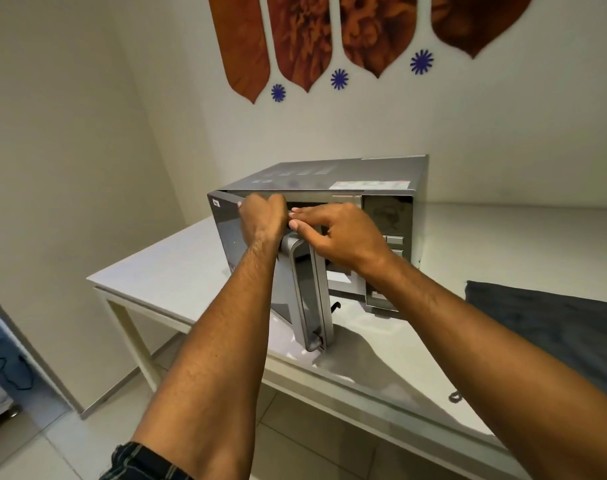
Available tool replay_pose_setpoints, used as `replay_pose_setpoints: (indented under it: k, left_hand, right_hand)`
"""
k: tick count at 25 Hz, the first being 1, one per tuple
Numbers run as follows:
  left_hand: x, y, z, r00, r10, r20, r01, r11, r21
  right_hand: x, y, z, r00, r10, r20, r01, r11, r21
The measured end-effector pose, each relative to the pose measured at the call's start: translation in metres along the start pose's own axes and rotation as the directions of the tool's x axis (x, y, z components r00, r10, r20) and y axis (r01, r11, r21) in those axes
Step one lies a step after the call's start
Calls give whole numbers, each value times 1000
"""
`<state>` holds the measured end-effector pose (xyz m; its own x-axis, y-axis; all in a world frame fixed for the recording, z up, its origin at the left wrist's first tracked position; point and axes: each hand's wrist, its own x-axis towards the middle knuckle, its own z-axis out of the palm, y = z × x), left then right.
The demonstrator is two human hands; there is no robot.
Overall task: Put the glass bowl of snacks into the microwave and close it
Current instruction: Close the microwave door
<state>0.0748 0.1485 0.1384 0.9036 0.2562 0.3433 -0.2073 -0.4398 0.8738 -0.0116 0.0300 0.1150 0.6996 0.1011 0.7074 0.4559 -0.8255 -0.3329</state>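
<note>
From the head view, I see both hands at the top edge of the microwave (329, 188) door (233, 237) on the bench (177, 271): left hand (264, 216) fisted over the edge, right hand (333, 233) pinching it. The glass bowl is hidden (presumably inside); the door looks stiff and hinged, best pushed by its handle (309, 292).

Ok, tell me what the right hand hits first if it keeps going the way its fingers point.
Probably the left hand: the right hand points leftward along the microwave door top, fingertips almost touching it. Depth unclear.

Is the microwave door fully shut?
No, the microwave door stands ajar, swung out toward the camera, with both the left hand and right hand at its top edge.
</note>
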Motion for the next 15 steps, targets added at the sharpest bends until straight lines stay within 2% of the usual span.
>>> replay_pose_setpoints:
  k: [2,5,9,11,15]
  left_hand:
    - [-5,-9,6,995,39,-97,-44,998,-44]
    - [-15,-20,14,976,74,-206,-106,983,-147]
    - [-42,-23,32,978,79,-193,-123,966,-226]
    - [-55,-22,41,988,67,-143,-102,961,-258]
    - [-73,-19,64,997,72,-19,-74,942,-327]
  right_hand:
    - [3,5,-8,997,-76,17,78,978,-196]
    - [6,15,-15,993,-117,22,118,929,-350]
    - [15,25,-23,991,-99,92,132,844,-520]
    - [18,28,-29,997,-38,74,74,797,-600]
    - [16,41,-39,974,221,-48,-191,691,-697]
